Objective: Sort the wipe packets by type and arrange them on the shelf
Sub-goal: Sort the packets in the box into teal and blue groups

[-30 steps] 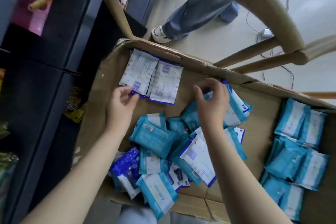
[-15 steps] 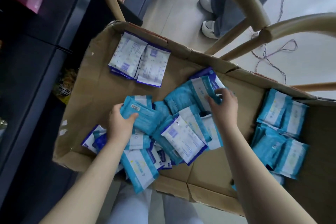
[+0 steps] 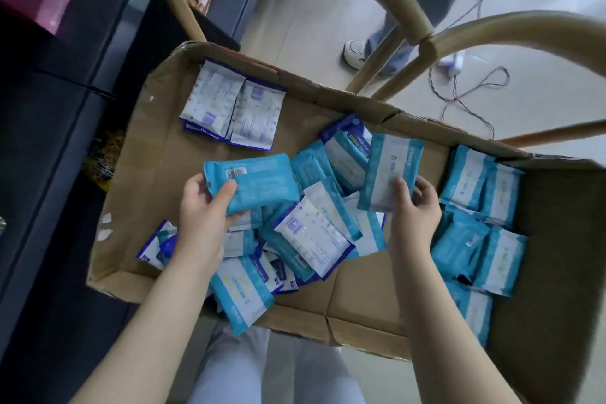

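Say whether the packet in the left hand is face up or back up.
Back up, it seems: the teal packet gripped by the left hand shows a barcode near its left end and no white front panel.

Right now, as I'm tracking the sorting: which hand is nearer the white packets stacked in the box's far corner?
Left. The left hand, holding a blue packet, is just this side of the white packets; the right hand holds a second packet farther right.
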